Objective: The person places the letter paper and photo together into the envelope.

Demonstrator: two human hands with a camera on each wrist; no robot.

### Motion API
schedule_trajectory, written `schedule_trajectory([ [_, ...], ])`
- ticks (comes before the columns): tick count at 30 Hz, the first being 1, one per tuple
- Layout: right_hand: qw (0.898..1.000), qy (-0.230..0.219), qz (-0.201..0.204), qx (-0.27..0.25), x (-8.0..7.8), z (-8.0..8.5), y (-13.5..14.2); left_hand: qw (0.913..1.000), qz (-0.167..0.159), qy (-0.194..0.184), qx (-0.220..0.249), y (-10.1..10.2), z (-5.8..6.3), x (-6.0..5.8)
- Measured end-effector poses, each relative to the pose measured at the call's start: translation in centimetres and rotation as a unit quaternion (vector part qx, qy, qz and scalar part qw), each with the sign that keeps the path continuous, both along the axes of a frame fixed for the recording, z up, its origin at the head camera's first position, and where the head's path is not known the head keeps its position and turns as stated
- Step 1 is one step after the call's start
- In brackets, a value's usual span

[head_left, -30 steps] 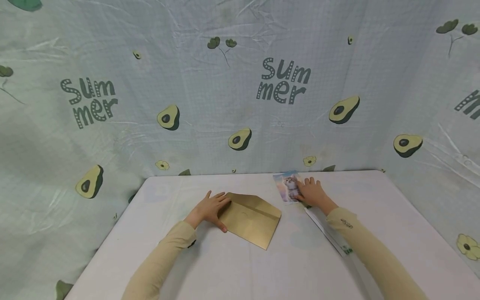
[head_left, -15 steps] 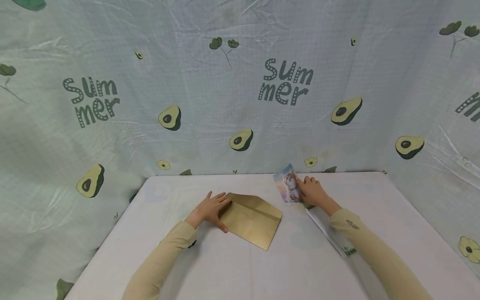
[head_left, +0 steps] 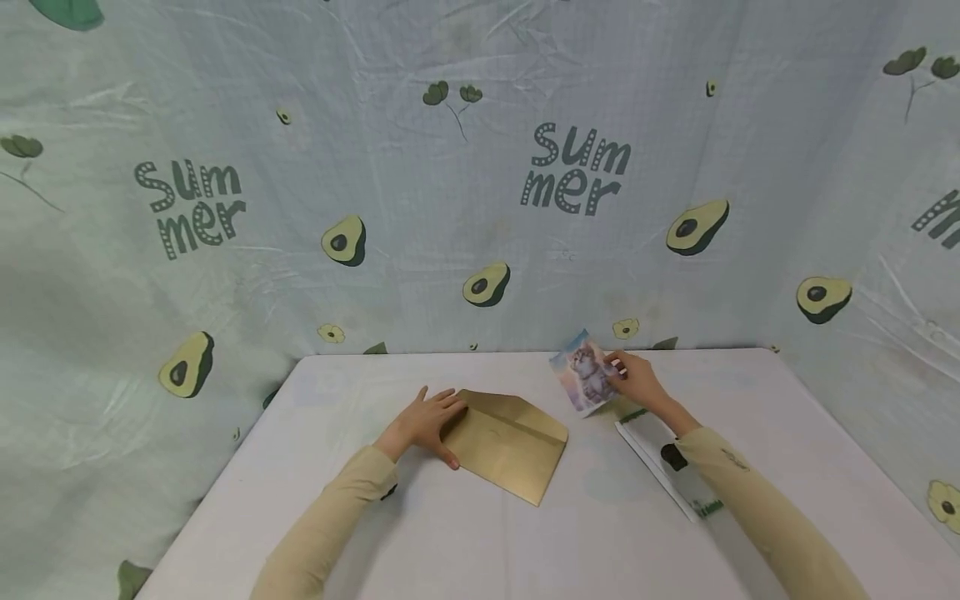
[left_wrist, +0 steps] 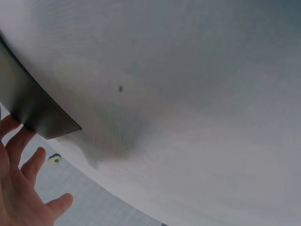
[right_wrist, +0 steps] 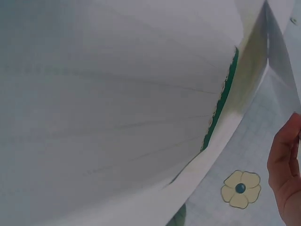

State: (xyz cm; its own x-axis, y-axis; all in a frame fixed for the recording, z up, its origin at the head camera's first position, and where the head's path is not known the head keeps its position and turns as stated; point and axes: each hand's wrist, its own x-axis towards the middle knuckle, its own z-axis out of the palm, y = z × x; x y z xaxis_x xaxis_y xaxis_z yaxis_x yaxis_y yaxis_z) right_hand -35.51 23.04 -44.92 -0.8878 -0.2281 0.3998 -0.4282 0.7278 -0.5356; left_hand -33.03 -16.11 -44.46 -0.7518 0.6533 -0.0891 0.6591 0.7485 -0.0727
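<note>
On the white table lies a gold envelope point(head_left: 510, 446) with its pointed flap spread out at the back. My left hand point(head_left: 422, 423) rests on its left edge, fingers spread. The left wrist view shows the envelope's dark-looking corner point(left_wrist: 40, 113) over the fingers of that hand point(left_wrist: 21, 183). Farther back on the right, my right hand point(head_left: 637, 379) pinches a kitten picture card point(head_left: 583, 371) by its right side, with the card lifted at a tilt. The right wrist view catches the card's pale back point(right_wrist: 282, 66) above the curled fingers point(right_wrist: 284, 160).
Beneath the right forearm lies a flat white packet-like thing point(head_left: 651, 442) with green ends and a dark spot, partly covered by the sleeve. Behind the table point(head_left: 480, 542) hangs a cloth point(head_left: 420, 192) printed with avocados and "summer".
My right hand has gone from lying over the card to pinching its side, and the card has risen and tilted. My left hand stays on the envelope.
</note>
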Motion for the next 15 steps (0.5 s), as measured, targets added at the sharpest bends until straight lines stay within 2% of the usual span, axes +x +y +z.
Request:
schedule_trajectory([
  [5,0.996,-0.045,-0.015,-0.076,0.7,0.2,1.0,1.0000,0.002,-0.003,0.001,0.2,-0.1,-0.1],
  [8,0.989,-0.087,-0.015,-0.118,0.9,0.4,1.6,0.9996,-0.002,-0.016,0.021,0.0,-0.6,-0.5],
  [11,0.976,-0.140,0.006,-0.167,1.1,0.5,2.2,0.9986,-0.014,-0.019,0.047,-0.5,-1.6,-1.3],
  [15,0.951,-0.212,0.046,-0.223,1.4,0.7,2.9,0.9988,-0.012,-0.018,0.043,-0.5,-1.5,-1.3],
])
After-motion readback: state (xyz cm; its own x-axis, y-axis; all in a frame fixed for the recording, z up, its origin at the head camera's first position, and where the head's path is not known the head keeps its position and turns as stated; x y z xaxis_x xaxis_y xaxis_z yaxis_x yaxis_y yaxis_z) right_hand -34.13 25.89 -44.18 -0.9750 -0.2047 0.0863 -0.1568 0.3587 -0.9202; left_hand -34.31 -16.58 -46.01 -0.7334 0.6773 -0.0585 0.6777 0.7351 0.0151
